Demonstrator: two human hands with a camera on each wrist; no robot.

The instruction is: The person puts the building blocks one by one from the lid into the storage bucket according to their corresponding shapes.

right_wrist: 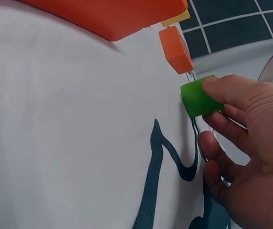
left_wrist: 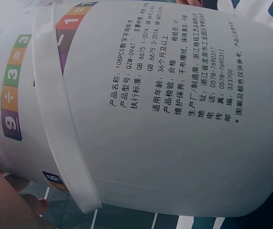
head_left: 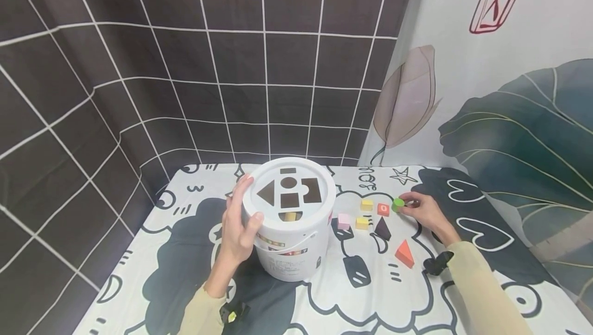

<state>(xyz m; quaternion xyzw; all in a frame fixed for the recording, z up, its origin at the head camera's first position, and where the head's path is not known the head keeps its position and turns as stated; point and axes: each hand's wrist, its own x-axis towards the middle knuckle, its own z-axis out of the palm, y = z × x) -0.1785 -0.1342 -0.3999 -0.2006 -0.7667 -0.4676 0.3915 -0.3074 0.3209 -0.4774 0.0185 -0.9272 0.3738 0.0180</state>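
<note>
A white bucket (head_left: 289, 263) stands upright under a white lid (head_left: 328, 191) with cut-out shapes. My left hand (head_left: 238, 222) rests against the lid's left edge, fingers along the side and thumb near the front rim. In the left wrist view, printed text and a white handle (left_wrist: 62, 119) show on the bucket wall. Out to the right, my right hand (head_left: 427, 214) pinches a small green cylinder block (right_wrist: 198, 98) between thumb and fingers. Beside it lies a red block (head_left: 383, 209) marked 0.
Yellow blocks (head_left: 367, 205), a pink block (head_left: 344, 221), a dark pointed block (head_left: 383, 228) and an orange-red triangular block (head_left: 405, 253) lie right of the bucket on the patterned cloth (head_left: 319, 299). A dark grid curtain (head_left: 236, 57) hangs behind.
</note>
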